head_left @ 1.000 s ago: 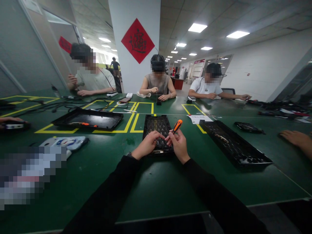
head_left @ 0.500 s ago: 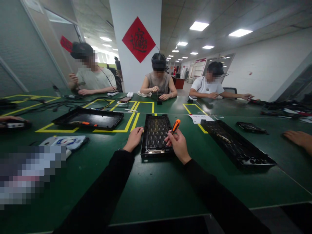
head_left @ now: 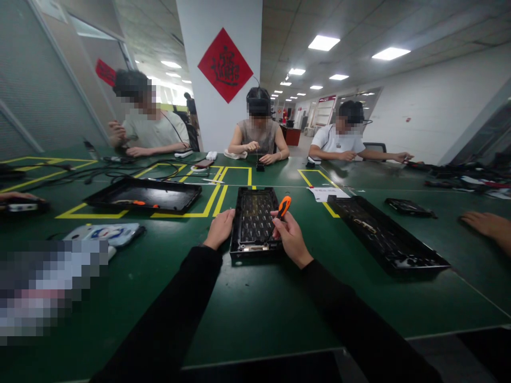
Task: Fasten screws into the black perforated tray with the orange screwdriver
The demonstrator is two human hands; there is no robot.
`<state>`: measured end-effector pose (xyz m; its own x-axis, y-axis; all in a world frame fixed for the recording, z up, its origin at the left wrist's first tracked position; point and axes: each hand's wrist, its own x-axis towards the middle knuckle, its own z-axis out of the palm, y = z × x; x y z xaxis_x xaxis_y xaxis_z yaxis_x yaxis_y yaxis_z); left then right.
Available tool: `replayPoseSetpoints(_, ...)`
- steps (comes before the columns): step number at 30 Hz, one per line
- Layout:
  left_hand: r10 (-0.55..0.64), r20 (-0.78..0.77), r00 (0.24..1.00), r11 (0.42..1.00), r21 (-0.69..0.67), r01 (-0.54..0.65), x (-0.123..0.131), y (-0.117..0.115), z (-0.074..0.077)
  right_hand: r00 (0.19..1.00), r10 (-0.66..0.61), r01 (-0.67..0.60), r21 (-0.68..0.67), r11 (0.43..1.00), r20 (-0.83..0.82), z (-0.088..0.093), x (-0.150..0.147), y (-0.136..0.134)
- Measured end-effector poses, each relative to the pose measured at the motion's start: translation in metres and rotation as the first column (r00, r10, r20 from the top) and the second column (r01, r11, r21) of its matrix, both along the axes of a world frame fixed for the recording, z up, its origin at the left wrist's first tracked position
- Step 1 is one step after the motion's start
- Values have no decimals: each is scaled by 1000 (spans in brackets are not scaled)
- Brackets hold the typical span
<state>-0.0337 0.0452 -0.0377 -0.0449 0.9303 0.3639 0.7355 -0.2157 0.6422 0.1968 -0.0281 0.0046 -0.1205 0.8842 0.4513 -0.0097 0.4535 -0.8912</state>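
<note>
A black rectangular plastic casing lies on the green table in front of me, its inside facing up with rows of small raised parts and a metal strip at the near end. My left hand holds its left edge, thumb and fingers against the side wall. In my right hand is a screwdriver with an orange and black handle, tilted, its shaft pointing down toward the casing's near right corner. The screwdriver's tip is too dark to make out.
Left stands a wide black tray with orange-handled tools in it. A long black casing, a small black device and a paper sheet lie right. A patterned case sits near left. Several people work around the table; cables run at far left.
The view has shifted slightly. My left hand still rests on the casing's edge, and my right hand keeps the screwdriver over nearly the same corner.
</note>
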Motion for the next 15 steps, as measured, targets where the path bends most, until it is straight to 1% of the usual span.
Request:
replayPoseSetpoints(3,8,-23,1000,1000,-9,-8,1,-2,2,1000,24,-24,4,1000,-3,1,0,-1)
replayPoseSetpoints(8,9,-36,999,1000,-11,-9,3,-5,5,994,59,-59,1,998,-89,3,-2,-1)
replayPoseSetpoints(15,36,-18,999,999,-23,-37,6,-8,9,991,76,-76,6,997,-106,2,0,-1)
